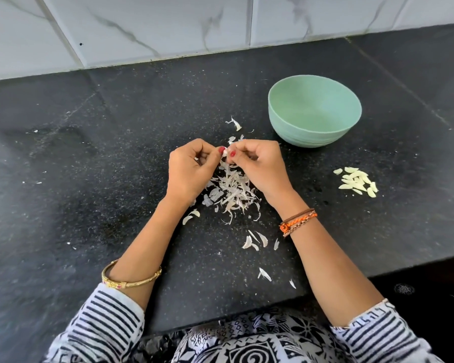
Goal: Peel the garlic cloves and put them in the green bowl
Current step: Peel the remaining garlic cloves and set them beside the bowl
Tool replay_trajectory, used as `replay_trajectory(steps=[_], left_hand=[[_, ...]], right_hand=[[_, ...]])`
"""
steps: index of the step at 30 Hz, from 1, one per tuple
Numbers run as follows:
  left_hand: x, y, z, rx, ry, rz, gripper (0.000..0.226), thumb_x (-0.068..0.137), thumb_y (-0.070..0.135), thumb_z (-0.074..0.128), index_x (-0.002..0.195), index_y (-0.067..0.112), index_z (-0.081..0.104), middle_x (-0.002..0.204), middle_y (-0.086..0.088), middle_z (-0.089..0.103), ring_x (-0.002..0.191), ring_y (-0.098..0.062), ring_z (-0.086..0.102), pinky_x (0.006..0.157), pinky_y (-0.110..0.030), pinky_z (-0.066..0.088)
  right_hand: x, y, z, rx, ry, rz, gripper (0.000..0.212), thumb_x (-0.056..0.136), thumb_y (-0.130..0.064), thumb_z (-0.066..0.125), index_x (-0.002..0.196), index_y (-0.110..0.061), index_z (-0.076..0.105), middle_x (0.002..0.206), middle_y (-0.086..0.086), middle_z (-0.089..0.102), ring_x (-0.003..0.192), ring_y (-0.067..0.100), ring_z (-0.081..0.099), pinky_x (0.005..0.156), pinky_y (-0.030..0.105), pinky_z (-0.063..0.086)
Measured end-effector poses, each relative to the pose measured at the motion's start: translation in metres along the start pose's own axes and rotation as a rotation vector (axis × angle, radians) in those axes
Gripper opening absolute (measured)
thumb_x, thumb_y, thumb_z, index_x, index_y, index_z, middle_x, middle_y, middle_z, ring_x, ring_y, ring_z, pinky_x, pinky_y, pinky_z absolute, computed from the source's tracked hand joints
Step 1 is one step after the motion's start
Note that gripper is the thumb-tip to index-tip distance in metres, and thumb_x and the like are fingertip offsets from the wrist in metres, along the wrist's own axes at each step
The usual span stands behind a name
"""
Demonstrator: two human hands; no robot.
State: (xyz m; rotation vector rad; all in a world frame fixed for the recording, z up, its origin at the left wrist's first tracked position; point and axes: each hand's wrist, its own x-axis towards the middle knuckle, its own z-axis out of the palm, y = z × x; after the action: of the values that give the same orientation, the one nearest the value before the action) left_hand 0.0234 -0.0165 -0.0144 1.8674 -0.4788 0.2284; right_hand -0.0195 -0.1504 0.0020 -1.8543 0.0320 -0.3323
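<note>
While both hands met just above the middle of the frame, the left hand [192,170] and the right hand [257,166] each had their fingers curled in, pinching between red-nailed fingertips [232,153] a small pale garlic clove [225,152], most of it hidden by the fingers so that how much skin remained could not be told. Directly below the hands lay a loose heap of dry, papery white garlic skins [232,191] on the black speckled stone counter [89,153], with stray flakes scattered toward the lower centre. At the right of the frame a small pile of pale yellow peeled garlic cloves [358,181] sat on the counter, well apart from the round, matte green bowl [314,111] in the upper right, which looked empty. By my judgement the clove would handle as a light, firm but small thing, likely to turn slippery once bared, so it wanted a steady pinch at its two ends while a nail lifted the skin at the tip. The skins looked brittle and feather-light, apt to cling to fingers or drift. The peeled cloves would probably scoop up best gathered in cupped fingers, then carried over the bowl's rim.
</note>
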Motion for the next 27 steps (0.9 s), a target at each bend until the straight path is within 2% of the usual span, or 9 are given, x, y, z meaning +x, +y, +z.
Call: replay_trajectory(steps=[3,5,7,10,12,14,19,24,27], left_hand=[[0.001,-0.003,0.001,0.135,0.016,-0.024,0.041,0.088,0.019,0.058,0.051,0.026,0.040,0.047,0.012,0.036,0.045,-0.002,0.036,0.047,-0.012,0.029],[0.002,-0.005,0.000,0.168,0.027,-0.020,0.050,0.089,0.023,0.056,0.045,0.021,0.031,0.042,0.007,0.030,0.042,-0.007,0.030,0.044,-0.016,0.023],[0.001,-0.004,0.000,0.143,0.028,0.021,0.044,0.086,0.028,0.058,0.045,0.016,0.045,0.042,-0.004,0.046,0.044,-0.009,0.037,0.046,-0.020,0.030],[-0.001,0.003,0.001,0.000,0.005,0.038,0.005,0.081,0.018,0.067,0.076,0.018,0.067,0.066,0.005,0.065,0.059,-0.005,0.054,0.057,-0.013,0.042],[0.000,0.005,0.000,-0.087,-0.004,0.005,0.014,0.080,0.010,0.068,0.083,0.023,0.066,0.072,0.015,0.065,0.064,0.001,0.056,0.063,-0.011,0.043],[0.001,0.004,-0.003,-0.138,-0.036,-0.023,0.012,0.081,0.013,0.067,0.079,0.025,0.067,0.070,0.018,0.067,0.067,-0.001,0.058,0.066,-0.015,0.046],[-0.001,0.006,-0.001,-0.205,-0.085,-0.030,0.004,0.080,0.022,0.065,0.077,0.022,0.068,0.071,0.006,0.067,0.068,-0.017,0.057,0.065,-0.030,0.048],[-0.001,0.005,0.001,-0.227,-0.014,-0.026,0.007,0.080,0.019,0.063,0.079,0.025,0.066,0.071,0.018,0.067,0.068,-0.010,0.056,0.064,-0.022,0.047],[-0.001,0.005,0.001,-0.218,-0.007,-0.039,0.009,0.079,0.017,0.063,0.078,0.025,0.066,0.067,0.019,0.065,0.062,-0.005,0.052,0.059,-0.017,0.043]], right_hand=[[-0.001,-0.003,-0.002,0.164,0.029,0.064,0.018,0.084,-0.002,0.062,0.074,-0.015,0.067,0.071,-0.004,0.066,0.070,-0.003,0.063,0.072,0.011,0.048],[-0.002,-0.003,-0.001,0.235,0.061,0.106,0.012,0.081,-0.003,0.065,0.077,-0.013,0.070,0.076,0.000,0.069,0.077,0.004,0.066,0.077,0.016,0.050],[-0.001,-0.003,0.000,0.285,0.109,0.145,0.008,0.078,-0.002,0.068,0.078,-0.010,0.071,0.078,0.002,0.070,0.081,0.009,0.067,0.084,0.022,0.052],[0.001,-0.003,-0.002,0.369,0.153,0.189,0.012,0.075,0.005,0.069,0.078,-0.007,0.068,0.072,-0.002,0.068,0.068,0.001,0.066,0.068,0.013,0.050],[0.001,-0.004,-0.004,0.407,0.145,0.196,0.014,0.076,0.006,0.068,0.083,-0.006,0.067,0.071,-0.002,0.068,0.064,0.001,0.065,0.064,0.011,0.048],[0.001,-0.003,-0.003,0.409,0.135,0.177,0.016,0.077,0.005,0.068,0.088,-0.006,0.067,0.075,0.000,0.068,0.067,0.003,0.066,0.067,0.012,0.049],[0.000,0.001,0.002,0.281,0.152,0.091,0.017,0.080,0.001,0.066,0.089,-0.013,0.069,0.083,-0.002,0.069,0.079,0.007,0.066,0.075,0.018,0.051],[0.000,0.005,0.005,0.031,0.157,-0.063,0.014,0.081,-0.005,0.066,0.087,-0.016,0.072,0.079,-0.013,0.068,0.074,-0.001,0.061,0.066,0.012,0.043],[-0.001,0.007,0.005,-0.112,0.195,-0.146,0.012,0.081,-0.009,0.066,0.087,-0.017,0.073,0.082,-0.014,0.067,0.081,0.005,0.061,0.077,0.018,0.045]])
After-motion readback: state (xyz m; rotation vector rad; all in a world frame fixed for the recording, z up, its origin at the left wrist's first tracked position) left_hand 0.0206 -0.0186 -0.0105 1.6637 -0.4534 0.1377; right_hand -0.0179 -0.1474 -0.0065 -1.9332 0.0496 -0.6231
